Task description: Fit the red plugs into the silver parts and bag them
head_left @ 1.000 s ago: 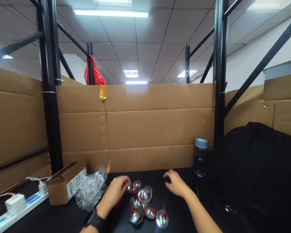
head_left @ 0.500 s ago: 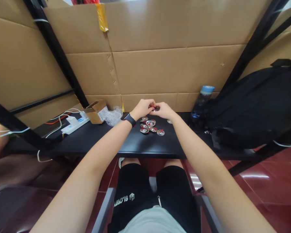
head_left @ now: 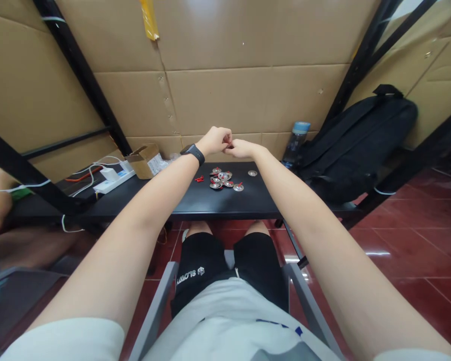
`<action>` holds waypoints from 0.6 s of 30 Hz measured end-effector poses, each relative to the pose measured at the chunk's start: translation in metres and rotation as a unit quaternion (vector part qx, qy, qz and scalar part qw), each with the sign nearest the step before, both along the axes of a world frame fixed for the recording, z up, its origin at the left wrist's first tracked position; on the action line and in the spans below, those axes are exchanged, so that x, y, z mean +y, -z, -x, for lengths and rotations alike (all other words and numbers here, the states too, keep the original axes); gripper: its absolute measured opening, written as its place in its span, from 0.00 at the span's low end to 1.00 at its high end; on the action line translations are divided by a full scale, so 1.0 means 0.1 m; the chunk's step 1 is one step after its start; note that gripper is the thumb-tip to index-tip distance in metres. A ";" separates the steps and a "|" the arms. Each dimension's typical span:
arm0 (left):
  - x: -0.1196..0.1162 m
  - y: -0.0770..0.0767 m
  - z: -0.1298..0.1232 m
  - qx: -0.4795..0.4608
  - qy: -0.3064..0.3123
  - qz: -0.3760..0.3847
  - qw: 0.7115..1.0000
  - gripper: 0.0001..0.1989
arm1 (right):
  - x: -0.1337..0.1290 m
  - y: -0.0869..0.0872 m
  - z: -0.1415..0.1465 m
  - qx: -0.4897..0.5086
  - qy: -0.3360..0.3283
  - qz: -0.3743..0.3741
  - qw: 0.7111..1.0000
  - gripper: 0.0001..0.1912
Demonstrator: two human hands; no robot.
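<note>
Only the head view to go on here. Both hands are together just above the middle of the frame, left hand [head_left: 215, 140] and right hand [head_left: 242, 148] with fingertips meeting. Fingers look curled in on both, but I can't tell how tightly they're closed or whether they've got hold of anything, it's too small and hidden.

Below them, mid-frame on the black table [head_left: 188, 204], there's a pile of silver discs [head_left: 223, 176] with red bits on them. One lone disc [head_left: 252, 173] lies right of the pile, no red that I can make out, and some loose red pieces [head_left: 199, 178] lie left of it. My guess: barely started, one disc set aside, most left in the pile.
</note>
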State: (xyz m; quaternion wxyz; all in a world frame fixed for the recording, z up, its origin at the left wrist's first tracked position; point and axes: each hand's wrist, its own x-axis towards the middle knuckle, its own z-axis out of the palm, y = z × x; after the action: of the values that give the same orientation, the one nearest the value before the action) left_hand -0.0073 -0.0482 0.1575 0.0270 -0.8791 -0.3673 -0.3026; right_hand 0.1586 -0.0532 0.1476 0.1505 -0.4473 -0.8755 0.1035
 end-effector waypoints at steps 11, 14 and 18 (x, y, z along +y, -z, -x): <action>0.11 0.13 0.12 -0.176 -0.068 0.071 0.980 0.12 | 0.17 0.17 -0.03 0.271 0.090 0.126 0.950 0.14; 0.16 0.22 0.12 -0.179 -0.046 0.127 0.974 0.08 | 0.11 0.21 -0.04 0.341 0.080 0.186 0.918 0.15; 0.17 0.31 0.07 -0.198 -0.019 0.137 0.970 0.11 | 0.03 0.21 -0.03 0.424 0.010 0.284 0.860 0.12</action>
State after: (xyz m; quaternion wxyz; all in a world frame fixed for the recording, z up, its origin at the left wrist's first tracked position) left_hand -0.0142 -0.0309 0.1267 -0.1609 -0.7896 -0.4202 -0.4173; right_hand 0.1612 -0.0502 0.1266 0.3748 -0.3918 -0.6550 0.5263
